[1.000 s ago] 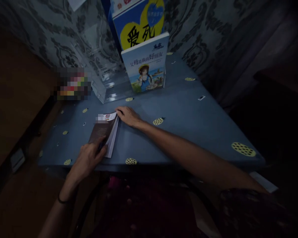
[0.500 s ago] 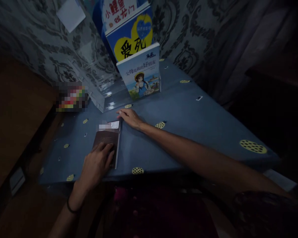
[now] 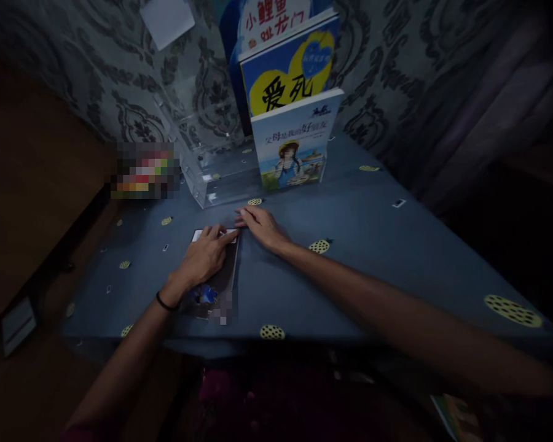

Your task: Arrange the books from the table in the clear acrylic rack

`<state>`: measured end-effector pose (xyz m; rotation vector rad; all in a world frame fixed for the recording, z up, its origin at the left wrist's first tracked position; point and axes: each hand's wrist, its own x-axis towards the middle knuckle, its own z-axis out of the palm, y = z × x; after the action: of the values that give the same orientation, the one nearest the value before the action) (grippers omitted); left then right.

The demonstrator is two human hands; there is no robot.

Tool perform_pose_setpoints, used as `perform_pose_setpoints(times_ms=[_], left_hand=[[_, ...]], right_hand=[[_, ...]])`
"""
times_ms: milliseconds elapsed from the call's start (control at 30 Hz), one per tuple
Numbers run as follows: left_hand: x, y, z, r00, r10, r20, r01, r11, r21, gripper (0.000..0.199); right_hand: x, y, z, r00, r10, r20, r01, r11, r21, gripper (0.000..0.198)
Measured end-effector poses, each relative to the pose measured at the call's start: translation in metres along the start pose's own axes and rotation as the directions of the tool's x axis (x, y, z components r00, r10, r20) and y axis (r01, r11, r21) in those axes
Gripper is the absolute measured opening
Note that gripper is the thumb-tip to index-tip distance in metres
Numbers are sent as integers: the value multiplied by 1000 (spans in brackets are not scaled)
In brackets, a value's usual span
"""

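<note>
A dark brown book (image 3: 228, 273) lies flat near the front edge of the table, with a white strip along its far end and a blue picture on its lower part. My left hand (image 3: 207, 253) rests over the upper half of this book, its fingers reaching across the white strip, and hides much of the page or cover. Just beyond the book's far right corner, my right hand (image 3: 259, 226) lies on the tablecloth with its fingers stretched out. Nothing shows in its grasp.
A clear acrylic stand (image 3: 203, 190) sits behind the hands. To its right, a front book with a girl on it (image 3: 290, 162) stands before a yellow and blue book (image 3: 276, 77). A blurred colourful item (image 3: 142, 172) lies left. The blue tablecloth (image 3: 350, 288) bears pineapple prints.
My left hand has slid from the book's lower part up to its far end, and the blue picture now shows. The right hand stays near the far corner. The whole view has shifted.
</note>
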<state>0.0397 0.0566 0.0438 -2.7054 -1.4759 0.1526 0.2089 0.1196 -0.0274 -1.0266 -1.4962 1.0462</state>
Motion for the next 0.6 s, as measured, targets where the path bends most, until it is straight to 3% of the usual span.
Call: perform_pose_setpoints(times_ms=[133,233,300,433,600], left_hand=[[2,-11,3,999,49,-13,-50,996,-77,51],[5,-26,9,994,110,-23,-112,986,-123,48],[9,-37,14,986,159,-43,-164,974,-159,46],[17,-54,31,964,223,-144,-254,934,-251,42],[18,-56,47,956,185,-229,-252,916,-311,37]], right_hand=[[-8,-5,-1,998,-53,-28,50,996,-76,25],[-26,-14,-2,970,-233,-70,207,940,-270,26],[-42,-21,-2,945,-325,46,318,872,-373,29],[-75,-35,6,847,-446,288,531,696,-484,24],[-105,-56,23,676,-546,495,736,537,-412,17]])
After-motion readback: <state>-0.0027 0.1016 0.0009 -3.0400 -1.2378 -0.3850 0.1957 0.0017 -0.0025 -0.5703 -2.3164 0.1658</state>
